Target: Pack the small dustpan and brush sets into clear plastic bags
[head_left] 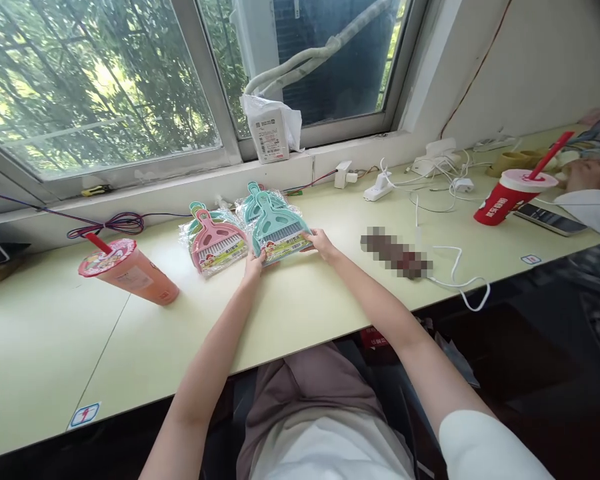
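Note:
Both my hands grip a green dustpan and brush set [279, 223] in clear wrapping, over the pale table. My left hand [255, 261] is closed on its lower left corner, and my right hand [321, 243] on its lower right corner. Behind it lies another green dustpan set [254, 202], partly covered. To the left, a pink dustpan set [217, 237] with a white-bristled brush rests on the table, overlapping a further green one. Printed labels run along the fronts of the packs.
An orange drink cup [143, 275] with a red straw stands left on the table [300, 313]. At right are a blurred-out object [396, 253], white cables, a power strip [379, 188], a red cup [505, 199], a phone [550, 219] and another person's arm [587, 207]. A white box [269, 137] stands on the sill.

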Demonstrator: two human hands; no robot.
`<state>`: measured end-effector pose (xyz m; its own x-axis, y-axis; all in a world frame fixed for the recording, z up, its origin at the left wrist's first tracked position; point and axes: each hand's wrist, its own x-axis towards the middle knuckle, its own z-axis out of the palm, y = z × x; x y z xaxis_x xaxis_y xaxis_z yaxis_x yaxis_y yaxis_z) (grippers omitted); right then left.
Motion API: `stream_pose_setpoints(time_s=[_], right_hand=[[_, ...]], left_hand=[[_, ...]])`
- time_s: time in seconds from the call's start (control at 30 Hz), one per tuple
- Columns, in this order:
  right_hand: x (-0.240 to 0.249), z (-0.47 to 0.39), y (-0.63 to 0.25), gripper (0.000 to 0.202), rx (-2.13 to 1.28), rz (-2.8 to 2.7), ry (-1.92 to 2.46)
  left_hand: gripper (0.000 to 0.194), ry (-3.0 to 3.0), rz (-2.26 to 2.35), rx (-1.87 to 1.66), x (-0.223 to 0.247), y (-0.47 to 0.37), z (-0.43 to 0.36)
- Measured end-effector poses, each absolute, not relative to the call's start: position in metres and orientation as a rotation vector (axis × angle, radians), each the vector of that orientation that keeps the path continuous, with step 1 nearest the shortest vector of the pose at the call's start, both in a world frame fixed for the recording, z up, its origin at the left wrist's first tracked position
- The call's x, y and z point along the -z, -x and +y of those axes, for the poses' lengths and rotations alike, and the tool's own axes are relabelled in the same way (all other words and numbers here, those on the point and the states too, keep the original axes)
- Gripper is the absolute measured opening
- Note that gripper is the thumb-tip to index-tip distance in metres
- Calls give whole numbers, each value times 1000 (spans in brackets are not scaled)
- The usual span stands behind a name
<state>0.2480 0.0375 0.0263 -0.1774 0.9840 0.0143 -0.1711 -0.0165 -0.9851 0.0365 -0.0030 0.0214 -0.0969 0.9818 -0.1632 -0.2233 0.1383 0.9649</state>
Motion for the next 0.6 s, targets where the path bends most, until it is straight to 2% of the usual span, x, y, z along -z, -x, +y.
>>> stream_pose_setpoints(time_s=[0.1, 0.2, 0.4, 0.6], right_hand=[[-25, 40, -249, 26, -1428, -1201, 992], [-26, 41, -252, 33, -1483, -1234, 947], [-32, 27, -250, 49, -1612, -1403, 681], [-28, 13, -220, 33, -1575, -1314, 901]], left_hand=[[39, -874, 1259, -1211, -21, -36, 0], [29, -904, 1263, -1265, -21, -36, -1], [27, -1021, 1171, -1425, -23, -34, -3], [30, -1041, 1117, -1318, -26, -38, -7]])
